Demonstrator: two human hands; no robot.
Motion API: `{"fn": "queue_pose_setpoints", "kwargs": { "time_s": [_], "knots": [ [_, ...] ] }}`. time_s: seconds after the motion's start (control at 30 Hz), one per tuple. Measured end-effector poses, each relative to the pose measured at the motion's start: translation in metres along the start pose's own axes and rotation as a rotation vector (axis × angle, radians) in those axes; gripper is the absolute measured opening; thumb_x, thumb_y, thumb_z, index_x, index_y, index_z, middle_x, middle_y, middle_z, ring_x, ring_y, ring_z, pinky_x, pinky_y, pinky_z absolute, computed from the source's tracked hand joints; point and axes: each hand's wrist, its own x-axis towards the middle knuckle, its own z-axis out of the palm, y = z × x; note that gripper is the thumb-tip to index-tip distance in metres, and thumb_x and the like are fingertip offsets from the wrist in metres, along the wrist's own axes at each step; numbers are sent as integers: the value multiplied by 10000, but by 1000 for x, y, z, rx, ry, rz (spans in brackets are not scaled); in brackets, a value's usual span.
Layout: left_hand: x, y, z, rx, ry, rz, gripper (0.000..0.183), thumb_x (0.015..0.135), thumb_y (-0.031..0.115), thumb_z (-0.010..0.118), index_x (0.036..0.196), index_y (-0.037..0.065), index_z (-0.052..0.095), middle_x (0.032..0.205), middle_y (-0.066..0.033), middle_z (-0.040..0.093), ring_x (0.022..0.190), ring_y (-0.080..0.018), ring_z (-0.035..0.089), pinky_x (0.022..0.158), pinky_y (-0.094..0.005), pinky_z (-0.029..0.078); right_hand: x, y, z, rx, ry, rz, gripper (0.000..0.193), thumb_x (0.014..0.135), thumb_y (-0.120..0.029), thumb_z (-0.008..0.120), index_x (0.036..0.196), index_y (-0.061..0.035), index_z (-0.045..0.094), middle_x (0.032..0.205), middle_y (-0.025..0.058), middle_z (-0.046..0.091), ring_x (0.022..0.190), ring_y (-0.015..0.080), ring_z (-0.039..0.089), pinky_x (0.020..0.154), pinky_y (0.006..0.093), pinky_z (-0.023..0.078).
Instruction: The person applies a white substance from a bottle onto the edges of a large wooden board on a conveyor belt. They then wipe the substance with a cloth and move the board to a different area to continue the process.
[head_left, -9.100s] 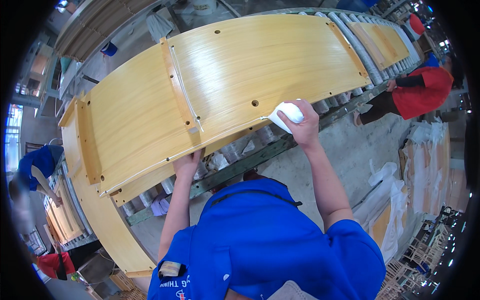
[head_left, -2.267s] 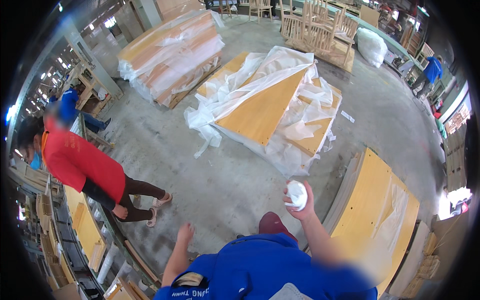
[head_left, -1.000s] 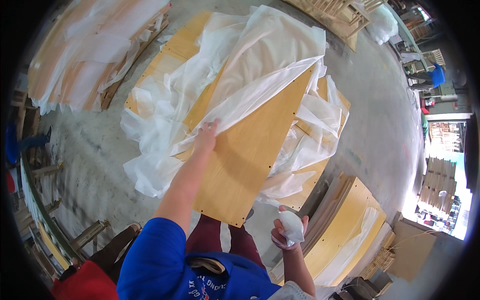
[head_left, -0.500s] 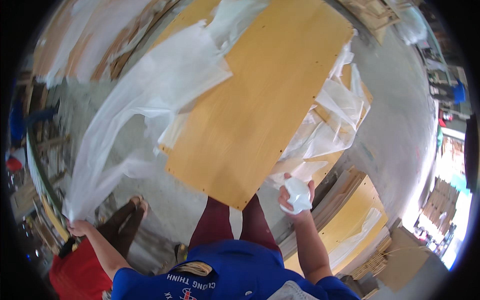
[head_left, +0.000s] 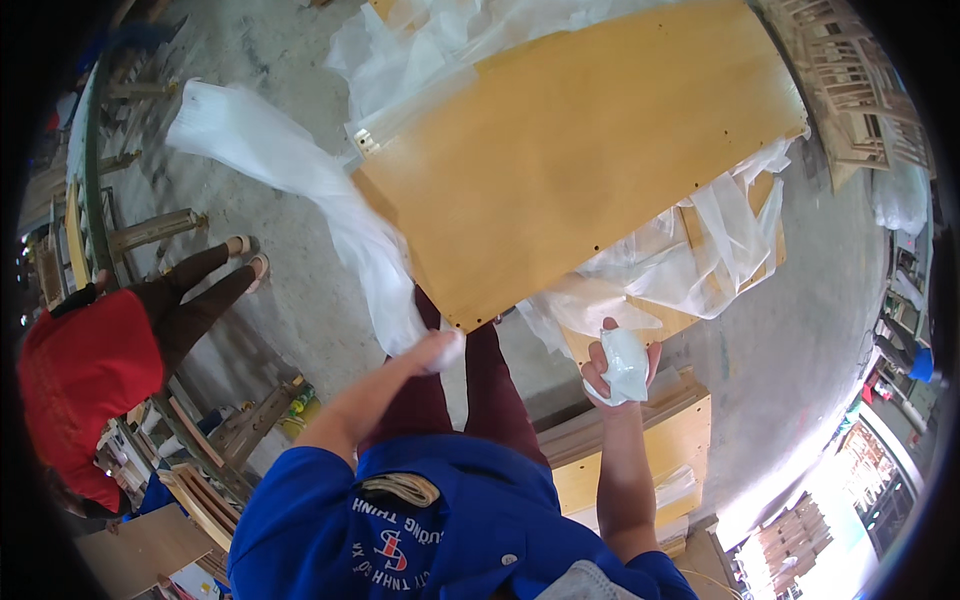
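Note:
My left hand (head_left: 434, 352) is closed on one end of a long white foam wrapping sheet (head_left: 365, 235), just off the near corner of a large yellow-brown wooden panel (head_left: 590, 165). From there the sheet trails along the panel's left edge, its far end loose in the air. My right hand (head_left: 597, 374) is wrapped round a pale, shiny, whitish wad (head_left: 626, 364), whose exact kind I cannot make out. Crumpled translucent white sheeting (head_left: 680, 245) lies under the panel's right edge, over a lower panel. Small dark holes dot the panel along its edges.
More white sheeting (head_left: 420, 60) bunches beyond the panel. A stack of wooden boards (head_left: 640, 450) stands near my right forearm. To the left a person in a red shirt (head_left: 95, 355) is beside wooden frames (head_left: 155, 230). Slatted wooden pieces (head_left: 850, 70) stand at the far right.
My left hand has swung in from the far left to the panel's near corner, drawing the foam sheet with it. The view has turned; my right hand still grips the pale wad.

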Motion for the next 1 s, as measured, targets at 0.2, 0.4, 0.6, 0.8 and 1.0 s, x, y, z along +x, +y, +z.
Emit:
{"fn": "queue_pose_setpoints", "kwargs": {
  "time_s": [0.2,0.4,0.6,0.8,1.0],
  "knots": [
    [52,-13,95,-1031,174,233,261,922,316,542,1057,93,554,883,-66,620,706,-194,626,571,-357,534,-15,15,-32,50,107,0,794,872,-624,442,1409,-60,289,881,188,541,513,208,471,417,274,372],
    [36,-4,83,-991,663,384,326,964,332,471,1156,71,512,1032,-79,630,919,-240,637,691,-365,556,16,33,-38,33,18,8,787,874,-624,441,1398,-52,307,908,191,550,531,208,473,442,262,382],
    [38,-14,32,-590,328,359,326,959,230,500,1186,-4,503,1042,-88,615,889,-169,619,736,-321,516,36,58,-29,-17,-7,43,749,873,-619,448,1385,-81,352,889,175,524,527,215,451,430,259,375],
    [19,-33,50,-482,276,468,314,939,209,529,1148,-25,543,1007,-76,628,856,-142,609,734,-295,497,40,87,-38,-37,-7,82,741,886,-615,419,1383,-71,347,902,180,529,560,216,468,462,270,392],
    [-23,-62,41,-436,342,393,259,910,156,530,1097,-21,561,953,-72,626,822,-144,605,714,-287,491,66,109,-18,-43,-34,146,780,877,-625,402,1378,-31,332,903,163,577,600,221,504,488,304,391]
  ]
}}
